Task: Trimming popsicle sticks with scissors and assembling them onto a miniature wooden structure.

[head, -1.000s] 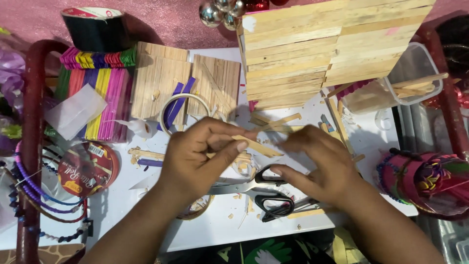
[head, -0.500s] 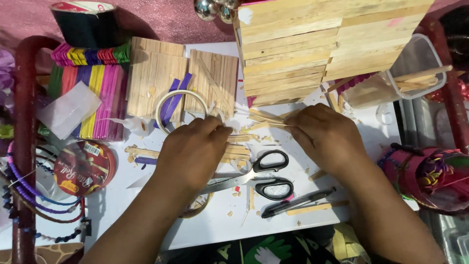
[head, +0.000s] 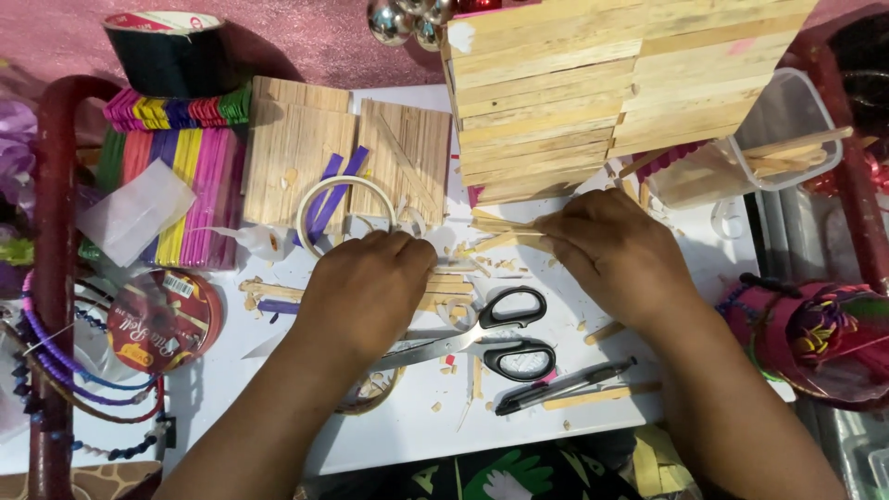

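1. Head view showed the white table [head: 648, 407] filling the middle of the frame, littered with wood chips and offcuts.
2. At upper right stood the big stick-built structure [head: 611, 83], its plank walls already assembled; just right of it was a clear plastic tub [head: 787, 139] with a few sticks inside.
3. At upper left lay flat panels of glued sticks [head: 296, 148], and further left a pile of coloured craft sticks [head: 185, 167] below a black tape roll [head: 162, 46].
4. Your left hand [head: 366, 287], centre-left, was curled palm down over a small panel of sticks [head: 454, 287]; I could not tell whether your fingers gripped it or only pressed on it.
5. Your right hand [head: 616, 255], centre-right, had its fingertips pinched on a thin wooden stick [head: 505, 225] at the foot of the structure.
6. Black-handled scissors [head: 491, 338] lay nearly shut at lower centre, with a pen [head: 565, 384] just below them.
7. Judging by this, the large build looked mostly done, while the small panel under your hands looked only partly made, with loose sticks left to add.
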